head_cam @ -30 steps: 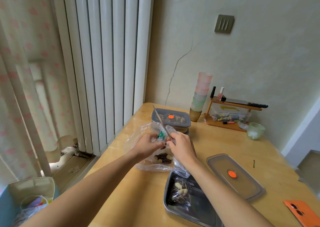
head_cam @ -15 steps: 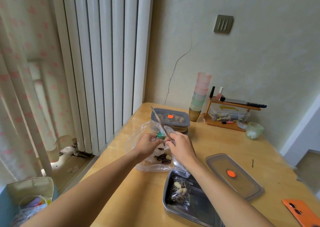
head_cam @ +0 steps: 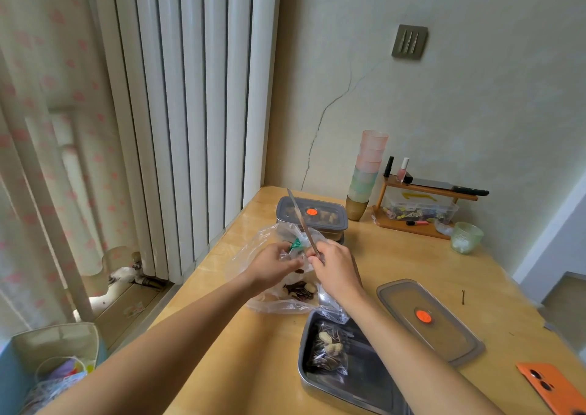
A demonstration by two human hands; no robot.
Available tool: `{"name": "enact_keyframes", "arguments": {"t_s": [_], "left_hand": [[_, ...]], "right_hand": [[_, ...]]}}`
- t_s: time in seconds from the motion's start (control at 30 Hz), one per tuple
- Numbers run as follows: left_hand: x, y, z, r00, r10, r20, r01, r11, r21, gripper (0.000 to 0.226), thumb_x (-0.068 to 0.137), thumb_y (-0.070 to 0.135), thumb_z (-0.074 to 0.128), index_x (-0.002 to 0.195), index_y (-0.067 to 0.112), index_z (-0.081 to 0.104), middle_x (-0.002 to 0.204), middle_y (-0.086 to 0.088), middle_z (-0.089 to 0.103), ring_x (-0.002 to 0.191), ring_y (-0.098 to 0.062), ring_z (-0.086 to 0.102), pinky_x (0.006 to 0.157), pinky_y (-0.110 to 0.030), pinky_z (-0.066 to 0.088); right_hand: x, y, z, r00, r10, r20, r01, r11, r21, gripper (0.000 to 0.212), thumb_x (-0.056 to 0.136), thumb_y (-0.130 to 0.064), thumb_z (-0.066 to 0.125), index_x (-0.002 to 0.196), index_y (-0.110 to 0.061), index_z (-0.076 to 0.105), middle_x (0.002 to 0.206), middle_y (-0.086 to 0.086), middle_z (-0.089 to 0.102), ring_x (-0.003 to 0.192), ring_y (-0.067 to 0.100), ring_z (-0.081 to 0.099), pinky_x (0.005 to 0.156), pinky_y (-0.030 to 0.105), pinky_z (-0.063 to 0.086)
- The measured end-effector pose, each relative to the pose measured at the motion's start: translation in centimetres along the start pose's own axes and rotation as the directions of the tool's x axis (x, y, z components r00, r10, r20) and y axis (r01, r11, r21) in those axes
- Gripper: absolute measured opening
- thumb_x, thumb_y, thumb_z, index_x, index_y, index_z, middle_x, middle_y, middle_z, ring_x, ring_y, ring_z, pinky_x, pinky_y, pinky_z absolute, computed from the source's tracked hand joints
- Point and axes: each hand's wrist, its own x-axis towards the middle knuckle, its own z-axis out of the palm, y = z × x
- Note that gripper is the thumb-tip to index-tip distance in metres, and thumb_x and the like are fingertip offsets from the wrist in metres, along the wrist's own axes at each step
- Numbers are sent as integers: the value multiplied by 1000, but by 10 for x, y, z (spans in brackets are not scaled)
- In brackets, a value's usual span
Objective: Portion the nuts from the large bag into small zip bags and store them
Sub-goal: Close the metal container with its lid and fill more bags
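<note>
right hand [head_cam: 336,272]: fingers curled tight round the low end of a thin utensil [head_cam: 301,218]. Shaft points up and away from me; working end hidden behind my hand.
left hand [head_cam: 272,267]: fingers curled, pinching clear plastic with a green bit [head_cam: 295,244]. Can't tell if that's a small zip bag's strip or a tie.
hands: almost touching, both over the large bag [head_cam: 250,256].
large bag: crumpled open on the table [head_cam: 396,262]. Nuts [head_cam: 299,289] sit low in it, between my wrists: dark seeds plus a peanut.
step (my read): loading a portion into a small bag.
how: spread the small mouth wide with the left and work above the large bag so spills drop back in. Small loads, slow tip, leave headroom for the zip.
tray [head_cam: 304,379]: near my right forearm, one filled small bag [head_cam: 328,349] lying in it.
lid [head_cam: 402,300]: flat on the table, right of the tray.
risk: thin plastic folds shut and seeds scatter.
</note>
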Motion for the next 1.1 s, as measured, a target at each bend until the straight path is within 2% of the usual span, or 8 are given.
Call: {"name": "enact_keyframes", "arguments": {"t_s": [0.1, 0.27, 0.37, 0.5, 0.67, 0.83, 0.93, 1.1], "left_hand": [[0, -2, -3, 998, 9, 62, -14, 997, 76, 19, 94, 29, 73, 111, 21, 76, 104, 3, 76, 101, -11, 69, 87, -27, 52], [-7, 3, -10, 994, 4, 110, 17, 981, -191, 13, 94, 16, 74, 104, 8, 73, 95, 0, 74, 79, 5, 67, 68, -11, 49], [-10, 4, -12, 977, -14, 212, 65, 970, -235, 20, 90, 1, 74, 108, 7, 69, 97, -2, 72, 85, -4, 70, 73, -14, 52], [-9, 3, -9, 988, -62, 144, 67, 997, -27, 44, 85, -9, 71, 124, 11, 62, 117, -9, 68, 106, -23, 67, 86, -28, 57], [-2, 1, 0, 982, -77, -174, 123, 954, 273, 46, 92, 24, 73, 133, 15, 52, 118, -5, 66, 98, -22, 62, 81, -33, 51], [-10, -6, 6, 960, 45, -278, 125, 816, 564, 39, 102, 31, 58, 134, 10, 48, 122, -8, 66, 104, -29, 64, 83, -38, 50], [-13, -12, 4, 973, 150, -173, -9, 780, 625, 14, 103, 17, 49, 116, 12, 49, 104, -6, 63, 87, -25, 57, 72, -38, 48], [-19, -14, -1, 997, 77, 12, -61, 676, 734, 23, 94, 33, 60, 100, 12, 52, 99, -6, 59, 79, -24, 53, 64, -36, 40]], "right_hand": [[-1, 2, 1, 1000, 19, -19, -19, 1000, -1, 10, 95, -13, 66, 95, -16, 76, 104, -3, 67, 93, 19, 63, 83, 38, 56], [-3, 1, 3, 997, 53, -62, -55, 998, -37, 10, 96, -14, 65, 94, -17, 74, 101, -4, 66, 90, 19, 61, 78, 37, 55], [-2, 2, 4, 995, 67, -76, -69, 997, -36, 9, 97, -13, 66, 96, -13, 75, 100, -1, 67, 88, 19, 62, 75, 34, 53], [-2, 2, 2, 997, 63, -51, -64, 998, -18, 7, 96, -15, 67, 93, -16, 73, 100, -4, 66, 88, 19, 63, 76, 36, 55], [-8, -1, -3, 998, 42, -36, -41, 999, 31, 9, 97, -15, 65, 91, -18, 71, 100, -4, 66, 89, 16, 62, 80, 35, 55], [-7, -2, -14, 998, 0, 67, -5, 998, 65, 11, 94, -15, 72, 104, -15, 75, 109, -5, 67, 96, 10, 61, 83, 17, 41], [-5, -1, -21, 1000, 23, -11, -22, 997, 79, 8, 94, -14, 72, 101, -11, 76, 104, -4, 69, 91, 10, 62, 72, 2, 37], [-7, 3, -26, 995, 65, -69, -59, 994, 87, 30, 102, -29, 62, 83, -11, 74, 93, -6, 55, 86, 12, 53, 76, 22, 34]]}}
